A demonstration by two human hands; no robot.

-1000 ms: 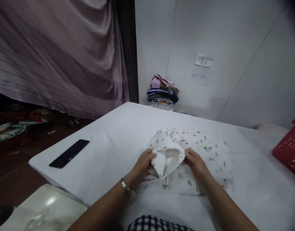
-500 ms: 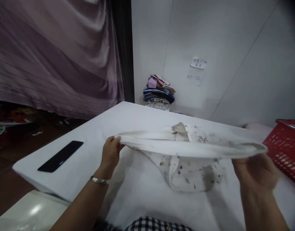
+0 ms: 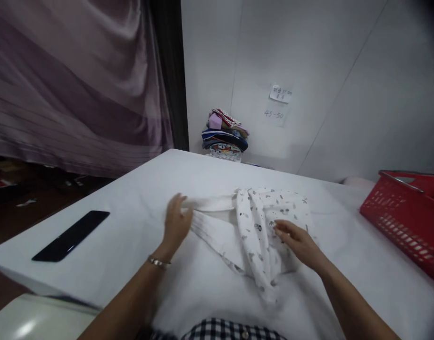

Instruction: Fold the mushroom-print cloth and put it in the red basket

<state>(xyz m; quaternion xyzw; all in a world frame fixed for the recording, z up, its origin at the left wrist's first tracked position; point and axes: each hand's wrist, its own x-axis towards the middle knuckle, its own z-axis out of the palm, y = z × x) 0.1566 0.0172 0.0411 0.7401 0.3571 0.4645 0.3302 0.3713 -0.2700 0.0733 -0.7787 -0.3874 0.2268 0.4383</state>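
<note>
A white garment with a small dark print (image 3: 252,226) lies bunched on the white table (image 3: 139,198), its plain white band stretching out to the left. At the left end of that band is my left hand (image 3: 177,219), blurred by motion, so its grip on the cloth cannot be made out. My right hand (image 3: 296,241) is over the right part of the printed cloth, fingers apart and slightly bent, holding nothing.
A black flat slab (image 3: 71,236) lies on the table's left side. At the right edge stands a red plastic basket (image 3: 404,217). Folded clothes (image 3: 224,134) are stacked beyond the far edge, by a wall with paper labels (image 3: 280,93). A pinkish curtain (image 3: 79,85) hangs at the left.
The garment, stretched between both hands before, now lies bunched on the table. My right hand has let go and moved left over the cloth; my left hand has moved slightly right.
</note>
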